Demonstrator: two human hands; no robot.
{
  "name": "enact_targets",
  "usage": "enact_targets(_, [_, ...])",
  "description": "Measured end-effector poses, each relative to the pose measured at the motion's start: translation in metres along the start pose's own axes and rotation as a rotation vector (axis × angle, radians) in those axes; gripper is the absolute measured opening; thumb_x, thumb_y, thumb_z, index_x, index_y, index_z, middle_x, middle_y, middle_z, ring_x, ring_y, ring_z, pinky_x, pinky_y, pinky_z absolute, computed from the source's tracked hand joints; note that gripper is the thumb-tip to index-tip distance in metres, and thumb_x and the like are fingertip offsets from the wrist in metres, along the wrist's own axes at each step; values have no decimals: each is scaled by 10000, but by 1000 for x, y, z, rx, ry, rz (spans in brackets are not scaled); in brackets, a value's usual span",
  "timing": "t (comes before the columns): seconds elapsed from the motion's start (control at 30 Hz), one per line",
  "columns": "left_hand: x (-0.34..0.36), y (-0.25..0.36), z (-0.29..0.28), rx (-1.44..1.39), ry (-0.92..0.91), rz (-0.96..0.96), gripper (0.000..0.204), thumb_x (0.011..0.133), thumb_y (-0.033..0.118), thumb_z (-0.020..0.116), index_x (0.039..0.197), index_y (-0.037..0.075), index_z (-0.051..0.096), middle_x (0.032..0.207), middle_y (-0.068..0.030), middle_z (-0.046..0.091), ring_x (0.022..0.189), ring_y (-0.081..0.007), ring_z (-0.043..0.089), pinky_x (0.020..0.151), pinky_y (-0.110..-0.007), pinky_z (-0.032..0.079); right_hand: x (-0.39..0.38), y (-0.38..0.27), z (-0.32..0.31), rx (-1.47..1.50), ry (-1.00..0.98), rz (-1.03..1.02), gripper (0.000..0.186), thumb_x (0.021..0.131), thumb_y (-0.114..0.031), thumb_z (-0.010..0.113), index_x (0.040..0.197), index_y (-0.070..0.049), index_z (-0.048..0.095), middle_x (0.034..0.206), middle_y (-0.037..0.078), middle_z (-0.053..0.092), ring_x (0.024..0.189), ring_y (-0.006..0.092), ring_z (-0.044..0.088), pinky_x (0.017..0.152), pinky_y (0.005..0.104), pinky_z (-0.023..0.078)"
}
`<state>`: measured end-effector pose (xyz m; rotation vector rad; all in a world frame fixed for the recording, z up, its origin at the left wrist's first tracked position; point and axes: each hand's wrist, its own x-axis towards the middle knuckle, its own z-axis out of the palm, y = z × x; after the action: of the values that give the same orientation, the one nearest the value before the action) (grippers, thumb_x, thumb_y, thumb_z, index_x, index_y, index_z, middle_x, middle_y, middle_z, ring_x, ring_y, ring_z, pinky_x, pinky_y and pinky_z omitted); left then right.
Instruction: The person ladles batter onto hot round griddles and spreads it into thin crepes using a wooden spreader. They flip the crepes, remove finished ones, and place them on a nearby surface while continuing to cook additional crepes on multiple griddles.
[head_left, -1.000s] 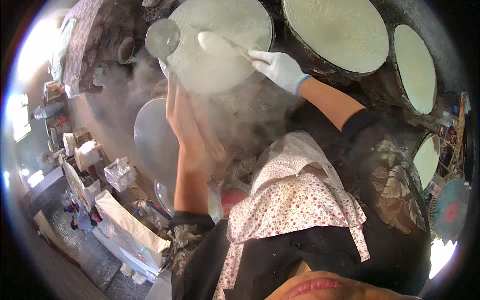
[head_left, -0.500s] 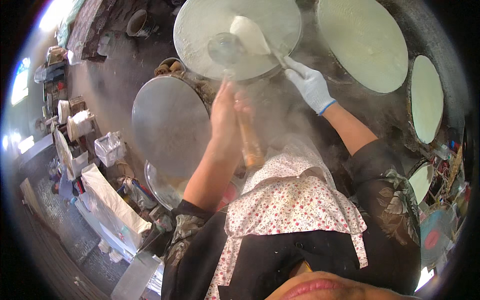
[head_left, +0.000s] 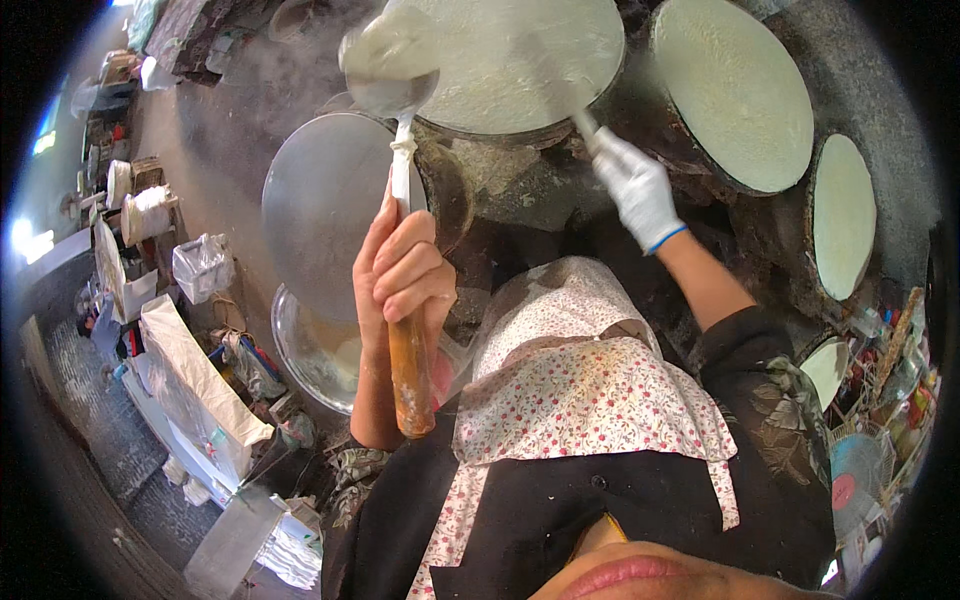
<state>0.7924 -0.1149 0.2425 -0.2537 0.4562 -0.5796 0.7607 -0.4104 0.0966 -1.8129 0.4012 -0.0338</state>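
My bare left hand [head_left: 412, 265] is closed round the wooden handle of a ladle [head_left: 412, 375]. Its round metal bowl points away from me, over the near left edge of a large round griddle [head_left: 515, 70] coated in pale batter. A pale mass shows at the bowl, too blurred to tell whether it lies in it or behind it. In a white glove with a blue cuff, my right hand [head_left: 638, 190] grips the handle of a spreader [head_left: 585, 122] at the griddle's right edge. Motion smears the spreader's head.
A grey round lid [head_left: 325, 210] lies left of the griddle, a clear round tray [head_left: 310, 360] below it. More pale-coated round griddles [head_left: 735, 95] stand to the right. Steam drifts at the upper left. Far left are a cloth-covered bench [head_left: 200, 375] and a plastic-lined bin [head_left: 203, 268].
My left hand has drawn the ladle left and back toward me, its bowl now off the griddle's middle. The spreader in my right hand has swung and blurred. Steam has thinned.
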Motion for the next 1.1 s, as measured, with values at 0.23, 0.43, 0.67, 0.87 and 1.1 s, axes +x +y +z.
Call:
enact_targets(0.23, [-59,17,-2,36,23,205,475,1175,302,317,756,94,403,603,3,404,419,-83,439,374,-236,467,-5,76,23,172,261,-33,432,1022,-180,716,1426,-41,652,1410,147,689,1269,188,660,1104,298,472])
enact_targets(0.43, [-110,88,-24,57,-4,142,458,1178,333,318,796,99,415,629,0,404,486,-108,436,460,-273,441,-22,60,61,-149,-151,-14,441,1026,-193,715,1435,-43,641,1437,137,674,1291,154,645,1097,271,468])
enact_targets(0.67, [-96,159,-62,260,5,10,349,1174,345,372,1131,63,574,684,37,360,539,-76,406,472,-254,406,-63,54,132,-68,274,-195,523,1051,-113,662,1550,-40,523,1488,120,614,1264,137,600,1084,271,464])
enact_targets(0.87, [-55,150,-111,1332,511,492,459,1129,221,493,1586,262,491,676,2,497,569,-78,498,504,-270,462,-124,16,195,79,-96,-29,598,1040,-169,660,1569,17,453,1483,171,622,1291,204,622,1104,305,458])
enact_targets(1.1, [-36,182,-144,2579,472,935,515,1062,166,578,1572,208,520,771,-206,632,678,-287,680,701,-442,558,-167,20,191,20,-153,293,591,1043,-171,634,1591,-44,452,1232,138,737,892,160,654,845,297,547])
